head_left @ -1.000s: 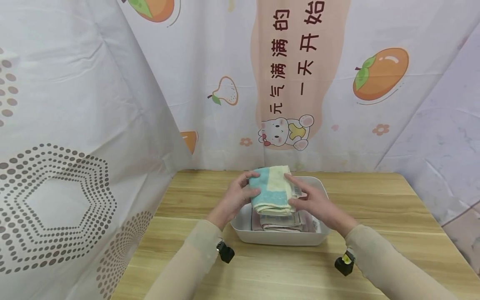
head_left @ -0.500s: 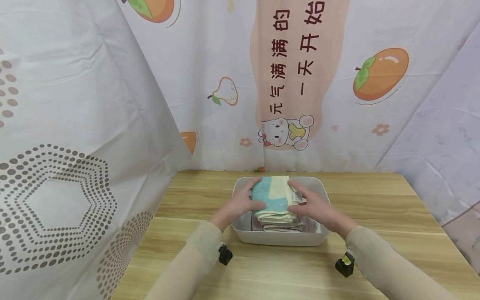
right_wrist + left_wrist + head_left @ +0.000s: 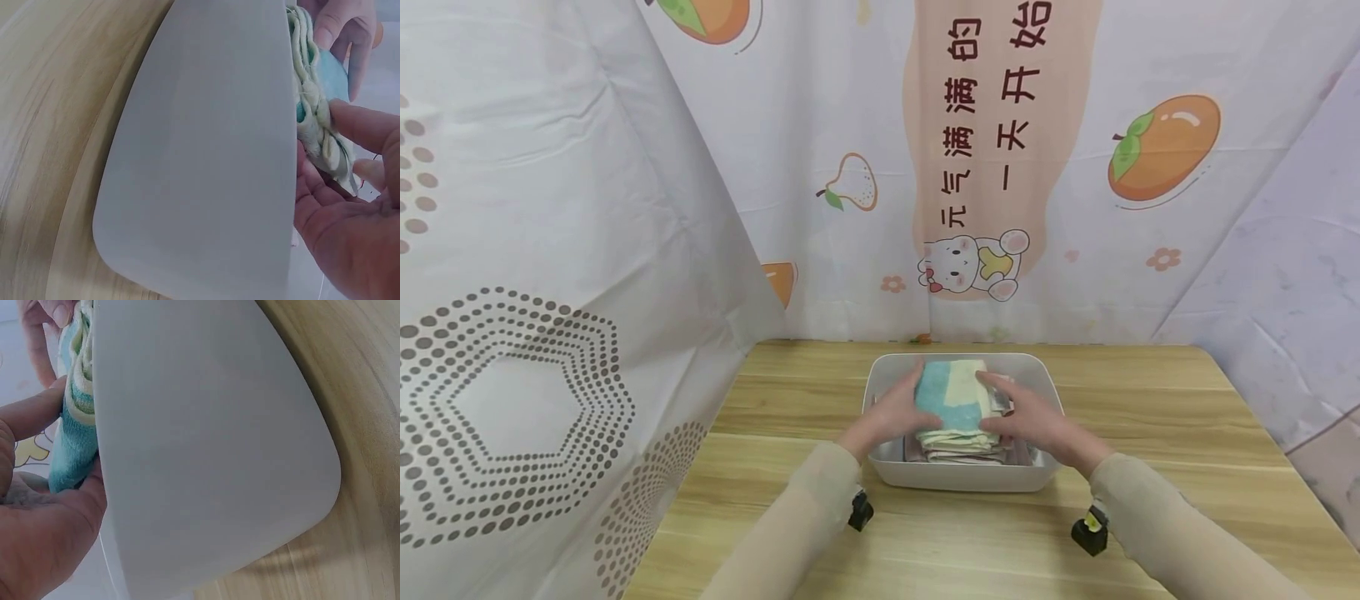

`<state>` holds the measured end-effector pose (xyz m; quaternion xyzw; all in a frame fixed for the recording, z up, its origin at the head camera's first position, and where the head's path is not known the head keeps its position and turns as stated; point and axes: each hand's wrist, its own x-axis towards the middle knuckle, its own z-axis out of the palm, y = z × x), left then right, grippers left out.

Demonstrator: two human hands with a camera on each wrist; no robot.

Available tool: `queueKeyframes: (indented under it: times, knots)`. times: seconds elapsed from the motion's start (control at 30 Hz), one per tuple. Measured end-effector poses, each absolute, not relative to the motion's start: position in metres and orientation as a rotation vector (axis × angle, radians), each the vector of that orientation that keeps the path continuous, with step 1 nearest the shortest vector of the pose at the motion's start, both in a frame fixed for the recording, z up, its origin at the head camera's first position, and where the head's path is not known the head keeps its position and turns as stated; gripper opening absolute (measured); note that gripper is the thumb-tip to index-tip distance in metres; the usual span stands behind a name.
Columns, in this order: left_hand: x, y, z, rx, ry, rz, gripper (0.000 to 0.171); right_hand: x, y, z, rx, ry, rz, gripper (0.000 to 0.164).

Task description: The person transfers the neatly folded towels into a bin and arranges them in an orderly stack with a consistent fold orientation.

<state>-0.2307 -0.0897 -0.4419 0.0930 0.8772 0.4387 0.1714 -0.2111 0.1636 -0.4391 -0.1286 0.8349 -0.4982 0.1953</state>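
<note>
A folded towel [image 3: 955, 396], blue-green and pale yellow, lies on top of a stack of folded cloths [image 3: 966, 454] in a white bin [image 3: 962, 477]. My left hand [image 3: 891, 412] grips its left side; in the left wrist view the thumb lies on the upper face and the fingers [image 3: 94, 487] are tucked beneath, inside the rim. On the right side my right hand [image 3: 1033, 417] holds the same towel, with its thumb and fingers [image 3: 312, 187] around the layered edge. The bin's front wall hides the lower part of the stack in both wrist views.
The bin stands on a wood-grain table [image 3: 970, 542], near its back edge. Behind hangs a printed curtain [image 3: 850, 275] with fruit drawings and characters; another dotted curtain [image 3: 550, 250] borders the left side. A small black device [image 3: 1090, 532] hangs at each wrist.
Both hands have lowered the towel from above the bin onto the cloths inside. It has also shifted slightly right, and the left hand has moved right with it.
</note>
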Motion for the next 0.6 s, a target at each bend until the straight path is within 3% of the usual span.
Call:
queueKeyframes:
  times: [0.6]
  knots:
    - [-0.2293,-0.0805,-0.4405,0.23,2.554,1.191,0.109,-0.209,0.1662,-0.4386,-0.317,2.304,-1.447,0.079]
